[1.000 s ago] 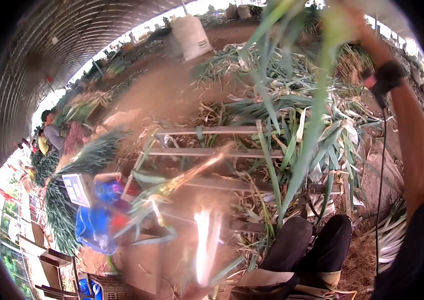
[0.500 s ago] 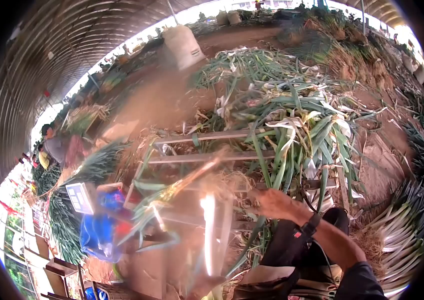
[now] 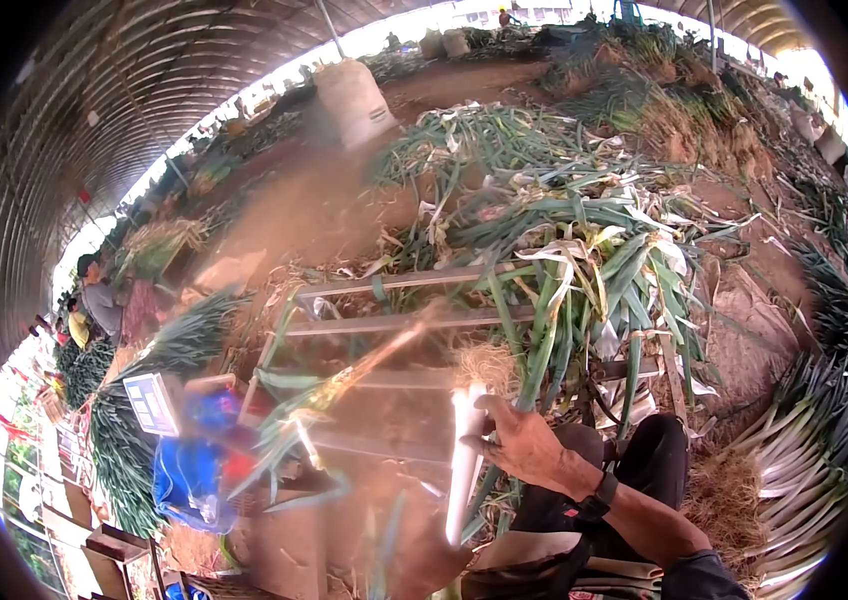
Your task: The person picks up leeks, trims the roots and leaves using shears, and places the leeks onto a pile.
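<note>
A white leek stalk [image 3: 463, 465] stands nearly upright near the middle, its brown roots [image 3: 485, 366] at the top. My right hand [image 3: 529, 445], with a dark watch on its wrist, is at the upper stalk below the roots, its fingers curled against it. At the bottom, a blurred brown shape by the stalk's lower end looks like my left hand [image 3: 429, 570]; its fingers cannot be made out. Green leaves [image 3: 384, 545] show blurred beside it. Just left, a blurred leek with yellowish leaves [image 3: 339, 390] lies across the view.
Leek leaves [image 3: 584, 240] are heaped behind a metal frame [image 3: 404, 325]. Rooted leeks [image 3: 794, 470] lie at the right. A scale [image 3: 153, 404] and blue bag [image 3: 187, 480] stand left. A person [image 3: 99, 300] is farther left; a white sack [image 3: 356, 103] stands behind.
My right hand has moved slightly left and down, from the roots to the stalk. The stalk and its roots now show more sharply. The whole view has shifted a little.
</note>
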A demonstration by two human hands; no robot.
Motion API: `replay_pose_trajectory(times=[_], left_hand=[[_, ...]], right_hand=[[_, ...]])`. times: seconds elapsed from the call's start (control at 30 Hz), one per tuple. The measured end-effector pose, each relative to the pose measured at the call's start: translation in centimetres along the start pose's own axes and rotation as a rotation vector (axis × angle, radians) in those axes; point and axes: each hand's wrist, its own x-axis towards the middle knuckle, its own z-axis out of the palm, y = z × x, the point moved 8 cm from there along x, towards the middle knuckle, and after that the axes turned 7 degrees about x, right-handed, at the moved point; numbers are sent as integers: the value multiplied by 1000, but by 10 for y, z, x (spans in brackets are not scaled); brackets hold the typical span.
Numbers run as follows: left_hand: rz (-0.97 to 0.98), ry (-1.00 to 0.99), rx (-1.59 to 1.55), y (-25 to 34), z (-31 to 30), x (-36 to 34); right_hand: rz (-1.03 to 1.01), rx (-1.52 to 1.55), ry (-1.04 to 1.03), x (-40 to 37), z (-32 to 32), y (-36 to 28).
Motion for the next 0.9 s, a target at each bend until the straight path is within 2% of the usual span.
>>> replay_pose_trajectory(times=[0.07, 0.13, 0.2, 0.33, 0.37, 0.4, 0.47, 0.53, 0.57, 0.6, 0.63, 0.7, 0.77, 0.83, 0.87, 0.9], left_hand=[[-17, 0, -4, 35, -15, -4], [-30, -15, -14, 61, -24, -10], [-40, -29, -25, 70, -26, -13], [13, -97, -171, 58, -23, -13], [34, -125, -273, 54, -19, -13], [102, -164, -520, 57, -15, -15], [245, -293, -1229, 70, -7, -23], [298, -428, -1510, 73, -1, -27], [203, -413, -1238, 62, 1, -20], [119, -427, -967, 51, 4, -15], [11, -401, -452, 26, 4, -1], [-79, -392, 23, 0, -3, 7], [-58, -465, -61, 6, -5, 5], [-199, -350, -207, 18, -17, 2], [-262, -285, -283, 25, -23, 0], [-205, -309, -271, 13, -14, 4]], right_hand=[[-139, -154, 24, -1, -4, -4], [-190, -313, 37, 2, -12, -2], [-88, -408, 17, 18, -28, 14], [-66, -697, 208, 46, -108, 53], [-44, -718, 240, 49, -129, 65], [-23, -738, 270, 52, -144, 67], [-31, -743, 148, 46, -146, 68], [-49, -708, 94, 35, -140, 67], [264, -615, -126, 31, -130, 84], [304, -428, -167, 26, -118, 88], [341, -238, -205, 17, -103, 96], [290, 702, -247, -3, -57, 117], [270, 916, -155, -4, -49, 108], [214, 1011, -71, -1, -41, 102], [298, 993, -44, -3, -38, 108], [382, 977, -16, -1, -38, 102]])
